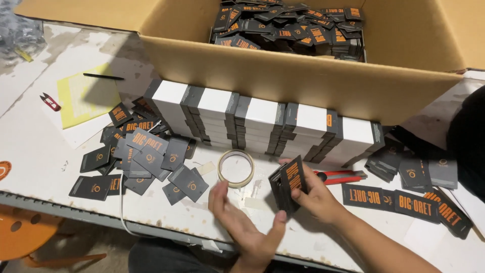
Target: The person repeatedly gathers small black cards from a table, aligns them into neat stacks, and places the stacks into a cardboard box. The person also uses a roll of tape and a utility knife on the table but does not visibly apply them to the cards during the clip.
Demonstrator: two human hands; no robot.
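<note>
The right hand (pixel 316 194) grips a small stack of dark grey card tags with orange lettering (pixel 288 184), fingers wrapped round its edge, held upright just above the scuffed white surface (pixel 35 141). The left hand (pixel 245 227) is open beside it, palm turned up, fingers spread and holding nothing, its thumb close to the stack's lower corner. Just behind the hands lies a ring of pale translucent tape (pixel 236 168), and to the right of the stack a red-handled utility knife (pixel 341 177). A loose heap of the same dark tags (pixel 146 156) is scattered at the left, and more lie flat at the right edge (pixel 419 205). Behind stands a row of bundled tag packs wrapped in white paper bands (pixel 262 124), set against the front wall of a large brown cardboard box (pixel 283 83) that holds more dark tags. A yellow sheet (pixel 81 98) and small red snips (pixel 50 102) lie far left.
</note>
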